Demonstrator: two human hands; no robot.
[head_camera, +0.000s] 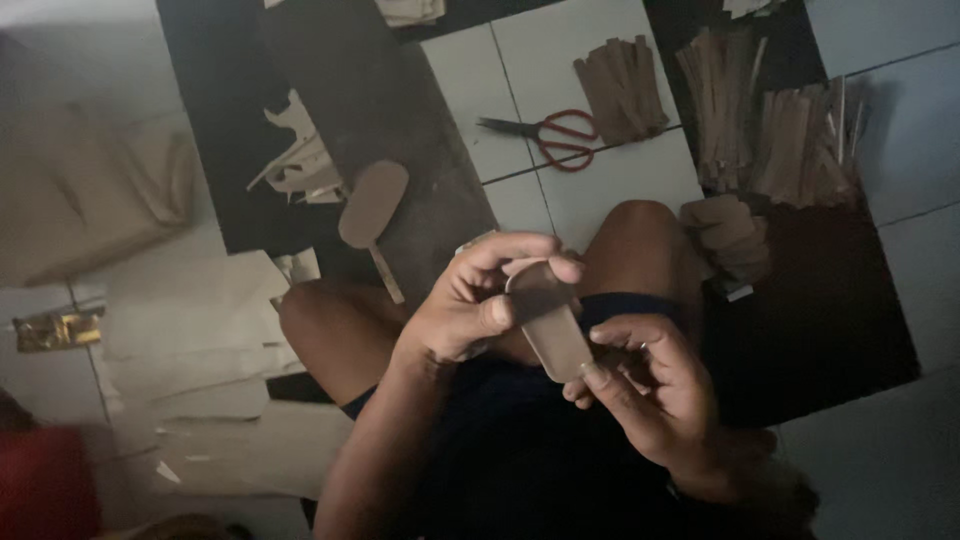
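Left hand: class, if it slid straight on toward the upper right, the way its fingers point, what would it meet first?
Probably the person's knee just past the left hand, which pinches the rounded cardboard piece; the red-handled scissors lie further on. Depth is unclear.

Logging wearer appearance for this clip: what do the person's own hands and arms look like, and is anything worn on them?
Both the left hand and right hand are bare: no gloves, no visible rings or watch. Forearms are uncovered, no sleeves showing. Dim light hides finer detail.

A flat brown cardboard piece (547, 320) with rounded ends, tilted, held above the lap.
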